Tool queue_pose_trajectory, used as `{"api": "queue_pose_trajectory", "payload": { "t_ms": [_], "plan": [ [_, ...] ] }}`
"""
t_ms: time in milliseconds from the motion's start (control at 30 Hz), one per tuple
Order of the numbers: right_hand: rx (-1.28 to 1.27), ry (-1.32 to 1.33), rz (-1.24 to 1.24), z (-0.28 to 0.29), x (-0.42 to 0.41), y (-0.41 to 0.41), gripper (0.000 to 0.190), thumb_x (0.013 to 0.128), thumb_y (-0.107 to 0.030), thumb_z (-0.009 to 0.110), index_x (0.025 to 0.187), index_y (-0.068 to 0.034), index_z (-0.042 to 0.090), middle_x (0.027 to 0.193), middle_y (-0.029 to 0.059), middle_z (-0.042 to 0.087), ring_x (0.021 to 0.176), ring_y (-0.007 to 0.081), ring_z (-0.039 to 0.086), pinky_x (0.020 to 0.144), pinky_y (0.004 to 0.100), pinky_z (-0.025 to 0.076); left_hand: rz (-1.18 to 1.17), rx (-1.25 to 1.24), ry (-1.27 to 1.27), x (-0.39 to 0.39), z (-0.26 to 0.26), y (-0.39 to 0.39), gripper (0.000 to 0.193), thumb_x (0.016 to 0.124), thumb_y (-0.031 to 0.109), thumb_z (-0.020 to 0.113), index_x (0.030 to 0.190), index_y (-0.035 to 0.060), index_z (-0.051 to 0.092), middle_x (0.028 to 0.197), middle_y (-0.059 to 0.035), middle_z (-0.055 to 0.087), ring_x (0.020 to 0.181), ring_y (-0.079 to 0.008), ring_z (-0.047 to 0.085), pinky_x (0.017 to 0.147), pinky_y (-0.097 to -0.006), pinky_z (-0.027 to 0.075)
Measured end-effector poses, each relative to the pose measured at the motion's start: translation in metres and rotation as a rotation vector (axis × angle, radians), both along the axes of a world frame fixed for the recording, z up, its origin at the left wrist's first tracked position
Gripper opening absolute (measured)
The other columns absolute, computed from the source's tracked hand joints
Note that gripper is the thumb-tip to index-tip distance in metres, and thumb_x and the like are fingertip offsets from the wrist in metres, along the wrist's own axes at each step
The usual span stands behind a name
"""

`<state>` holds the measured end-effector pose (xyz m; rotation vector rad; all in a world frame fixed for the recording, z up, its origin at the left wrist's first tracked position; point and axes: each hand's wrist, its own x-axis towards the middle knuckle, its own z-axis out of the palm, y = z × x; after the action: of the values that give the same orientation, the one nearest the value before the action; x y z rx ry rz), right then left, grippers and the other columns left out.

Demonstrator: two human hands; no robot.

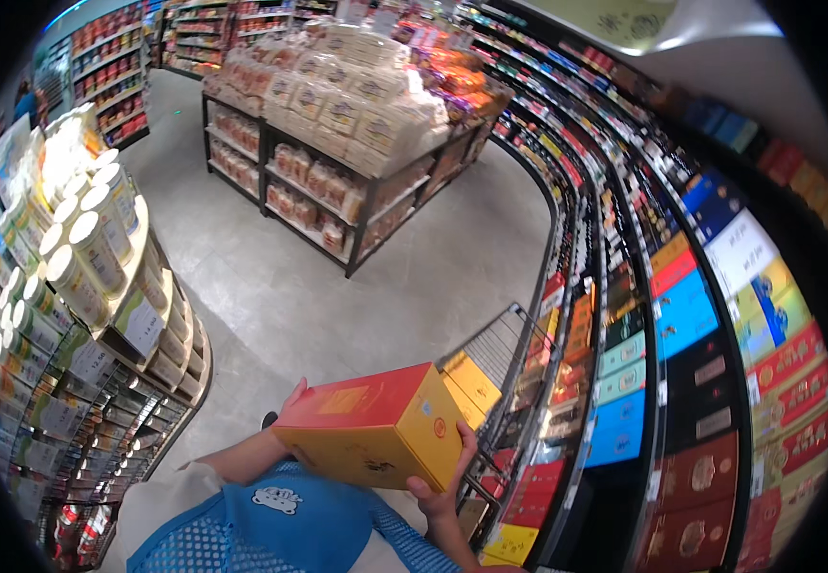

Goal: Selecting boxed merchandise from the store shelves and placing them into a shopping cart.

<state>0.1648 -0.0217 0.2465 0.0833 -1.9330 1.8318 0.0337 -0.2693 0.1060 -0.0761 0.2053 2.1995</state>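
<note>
Between my two hands I hold a large red and yellow cardboard gift box (374,422), tilted in front of my blue vest. My left hand (295,395) is at the box's left end, with most of its fingers hidden behind it. The fingers and thumb of my right hand (449,473) grip the yellow right end. Just beyond that end, yellow boxes (472,387) lie in a wire shopping cart (503,333), partly hidden by the held box.
Curving shelves of boxed goods (625,422) run close along the right. To the left stands a rounded display of canisters (95,251). A black-framed display stand (360,229) piled with packaged goods is ahead, across grey floor (270,294). A person (27,104) is far left.
</note>
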Motion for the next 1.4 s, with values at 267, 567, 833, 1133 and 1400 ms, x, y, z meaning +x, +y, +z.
{"api": "queue_pose_trajectory", "payload": {
  "t_ms": [267,567,833,1133,1400],
  "plan": [
    [-0.159,-0.113,0.339,-0.001,-0.198,-0.165,0.119,0.071,-0.053,0.087,0.153,-0.004,0.017,0.143,0.0179,0.04,0.134,0.0296,0.044,0.113,0.0443,0.038,0.412,-0.205,-0.083,-0.105,-0.012,-0.194,0.08,0.102,0.066,0.036,0.152,0.0046,0.044,0.154,-0.0192,0.048,0.14,-0.0385,0.047,0.118,-0.0515,0.035],
    [-0.287,-0.169,0.54,-0.009,-0.307,-0.246,0.093,0.082,-0.036,0.077,0.152,-0.004,0.024,0.143,0.0163,0.042,0.137,0.027,0.042,0.115,0.0422,0.036,0.616,-0.068,-0.005,-0.152,-0.017,-0.301,0.074,0.103,0.055,0.038,0.151,-0.0007,0.043,0.149,-0.0209,0.052,0.135,-0.0386,0.052,0.114,-0.0509,0.041],
    [-0.714,-0.449,0.27,-0.062,-0.376,-0.19,0.058,0.101,-0.048,0.051,0.142,-0.007,0.049,0.138,0.0091,0.058,0.13,0.0224,0.055,0.107,0.0384,0.045,0.412,-0.741,0.261,-0.251,0.015,-0.27,0.05,0.099,0.034,0.063,0.14,0.0064,0.057,0.126,-0.0118,0.067,0.118,-0.0228,0.064,0.1,-0.0374,0.051],
    [-0.95,-0.572,-0.048,-0.114,-0.438,-0.017,0.064,0.092,-0.061,0.057,0.138,-0.018,0.044,0.129,0.0077,0.054,0.113,0.0217,0.056,0.089,0.0425,0.048,-0.478,-0.874,0.863,-0.465,0.092,-0.07,0.065,0.095,0.05,0.069,0.14,0.0067,0.053,0.133,-0.0091,0.061,0.125,-0.0173,0.057,0.105,-0.0319,0.044],
    [-1.016,-0.43,-0.573,-0.113,-0.394,0.176,0.084,0.089,-0.061,0.064,0.15,-0.014,0.029,0.139,0.013,0.045,0.128,0.0285,0.049,0.099,0.0524,0.047,-0.958,-0.784,0.985,-0.533,0.071,0.254,0.079,0.078,0.031,0.08,0.145,0.0053,0.046,0.135,-0.0107,0.057,0.126,-0.0241,0.056,0.109,-0.0364,0.042]
  ]
}}
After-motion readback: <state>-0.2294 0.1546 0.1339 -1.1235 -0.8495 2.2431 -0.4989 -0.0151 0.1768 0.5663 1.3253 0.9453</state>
